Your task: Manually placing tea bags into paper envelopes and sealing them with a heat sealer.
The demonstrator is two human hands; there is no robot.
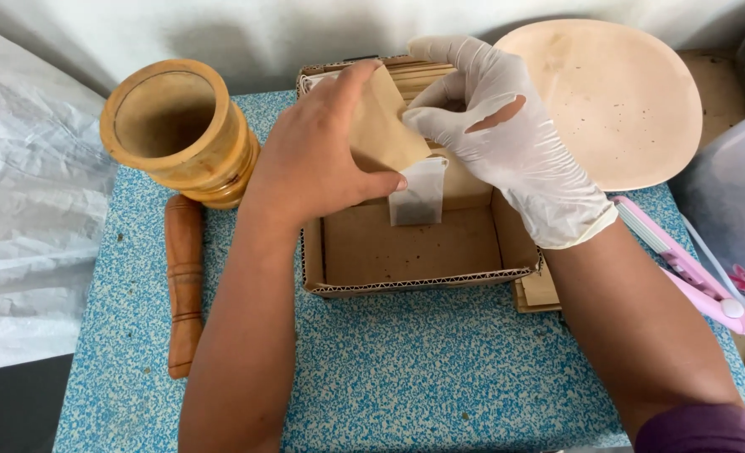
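Brown paper envelope (382, 126) sits pinched between your two hands above the far half of a shallow cardboard tray (406, 252), which stands near the middle of the blue-and-white speckled table (439, 369). Your bare left hand (318, 155) closes around the envelope's left side, thumb along the lower edge and fingers curled over the top. Your right hand (506, 138), in a thin white glove with a tear across its back, grips the envelope's right edge with fingers bent and closed on it. A small white filter bag (418, 193) with dark contents hangs from the envelope's lower corner, partly tucked in, its lower end down over the tray floor; whether it touches the floor cannot be told. More brown paper envelopes (418, 75) are stacked upright along the tray's far wall, behind your hands. At the far left corner of the table a round wooden mortar (179, 130) stands upright, and a wooden pestle (184, 281) lies flat just in front of it, along the left edge. At the far right corner a pale round plate (620, 101) leans tilted. Along the right edge lies a pink handheld sealing tool (687, 268). Crumpled white plastic sheeting (28, 210) lies off the table's left edge.
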